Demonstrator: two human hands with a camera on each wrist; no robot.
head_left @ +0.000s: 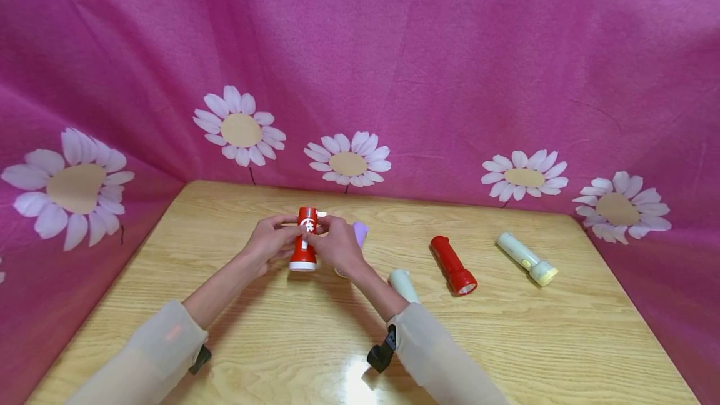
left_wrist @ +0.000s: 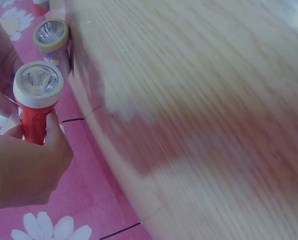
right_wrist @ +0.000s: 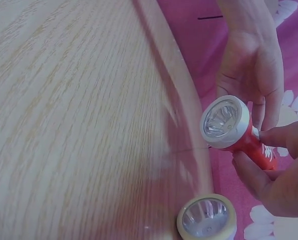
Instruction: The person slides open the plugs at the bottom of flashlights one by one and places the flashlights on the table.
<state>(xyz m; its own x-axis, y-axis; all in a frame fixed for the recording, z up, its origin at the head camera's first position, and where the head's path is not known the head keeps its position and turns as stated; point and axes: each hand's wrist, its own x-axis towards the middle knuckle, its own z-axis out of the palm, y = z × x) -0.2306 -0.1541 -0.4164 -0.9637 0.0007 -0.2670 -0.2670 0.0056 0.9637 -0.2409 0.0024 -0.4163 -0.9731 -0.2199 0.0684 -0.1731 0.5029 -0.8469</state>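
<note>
Nearest the camera: two pale sleeves, a dark wrist-camera strap on each. Forearms converge over the middle of the wooden table (head_left: 506, 342).

Left hand (head_left: 272, 239) and right hand (head_left: 335, 244) meet around a red flashlight (head_left: 304, 239), held just above the tabletop, white lens rim pointing down toward the person. Both hands curl round the red barrel; in the right wrist view the right thumb and fingers (right_wrist: 284, 136) pinch the body just behind the white head, near the white marking on its side. The left wrist view shows the left thumb (left_wrist: 53, 131) pressed up along the barrel beneath the head. A small white tab sticks out at the tail end.

Judgement: the step in hand looks like working the flashlight's side switch or checking the unit; the reflector shows no clear glow. The next move calls for a steady left grip while the right thumb slides along the barrel, without letting the head tip.

Just behind the right hand: a purple flashlight (head_left: 360, 232), mostly hidden. Beside the right forearm: a pale mint flashlight (head_left: 402, 284), partly covered by the sleeve.

Further right, lying flat and apart from each other: a second red flashlight (head_left: 453, 265), then a pale green flashlight with a yellow head (head_left: 526, 259).

Farthest: pink cloth backdrop (head_left: 427, 49) printed with white daisies.
</note>
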